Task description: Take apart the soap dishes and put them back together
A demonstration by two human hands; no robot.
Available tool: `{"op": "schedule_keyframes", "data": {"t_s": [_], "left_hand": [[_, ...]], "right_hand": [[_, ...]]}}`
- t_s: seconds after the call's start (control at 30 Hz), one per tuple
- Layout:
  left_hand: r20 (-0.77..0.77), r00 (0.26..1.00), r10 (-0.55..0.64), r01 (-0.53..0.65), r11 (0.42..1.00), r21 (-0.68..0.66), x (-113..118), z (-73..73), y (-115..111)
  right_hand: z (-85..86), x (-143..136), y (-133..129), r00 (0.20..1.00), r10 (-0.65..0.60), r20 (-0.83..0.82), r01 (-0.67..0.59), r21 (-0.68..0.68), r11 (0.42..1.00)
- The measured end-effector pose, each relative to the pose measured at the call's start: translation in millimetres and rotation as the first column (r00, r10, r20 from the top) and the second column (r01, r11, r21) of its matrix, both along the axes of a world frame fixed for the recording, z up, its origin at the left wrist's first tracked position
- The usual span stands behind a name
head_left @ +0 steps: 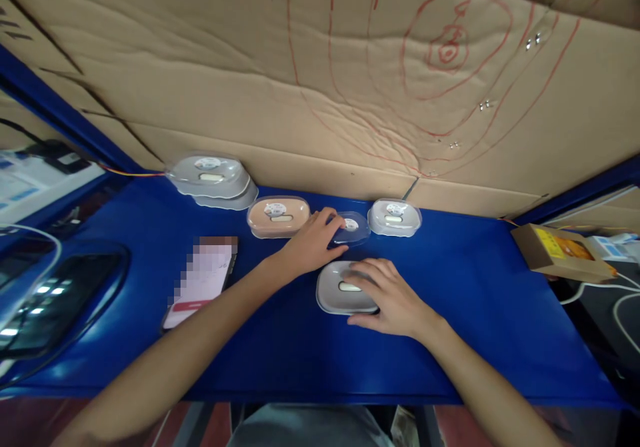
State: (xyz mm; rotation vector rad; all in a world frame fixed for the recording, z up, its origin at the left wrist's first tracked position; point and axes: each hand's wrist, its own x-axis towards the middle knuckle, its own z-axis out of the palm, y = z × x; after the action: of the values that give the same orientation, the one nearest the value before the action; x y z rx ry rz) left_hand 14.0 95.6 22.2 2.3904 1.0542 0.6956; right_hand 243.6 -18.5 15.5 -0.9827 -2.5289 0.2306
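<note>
Near the middle of the table, my left hand [313, 242] has its fingers curved over the left side of a clear plastic lid [357, 235] with a round sticker; blue shows through it. Closer to me sits a grey oval container [330, 294] with a pale oblong piece on top. My right hand [393, 297] grips it from the right, fingers over the top and thumb at the near edge. A peach lidded container [290, 208] stands left of the lid, and a whitish lidded container [405, 217] stands to its right.
Two stacked grey containers [227, 179] stand at the back left. A phone [207, 270] with its screen lit lies left of my forearm, and a dark tablet [70, 294] with cables lies farther left. An open cardboard box [555, 254] sits right. A cardboard wall [225, 67] closes the back.
</note>
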Motion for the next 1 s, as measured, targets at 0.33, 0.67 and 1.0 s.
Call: {"op": "schedule_keyframes", "data": {"t_s": [0.33,0.67,1.0], "left_hand": [[0.041,0.988,-0.148,0.153,0.913,-0.377,-40.1,4.6,-65.3],[-0.087,0.987,-0.134,0.090,0.918,-0.385,-48.0,1.4,-77.3],[-0.334,0.856,-0.395,0.466,0.868,0.170,-34.9,8.6,-108.8]], "right_hand": [[-1.1,1.9,0.7,0.990,-0.006,-0.144,-0.008,-0.098,0.995],[7.0,23.9,15.7,0.950,-0.088,-0.299,0.017,-0.234,0.972],[-18.7,17.7,19.9,0.971,-0.235,-0.035,0.234,-0.033,0.972]]}}
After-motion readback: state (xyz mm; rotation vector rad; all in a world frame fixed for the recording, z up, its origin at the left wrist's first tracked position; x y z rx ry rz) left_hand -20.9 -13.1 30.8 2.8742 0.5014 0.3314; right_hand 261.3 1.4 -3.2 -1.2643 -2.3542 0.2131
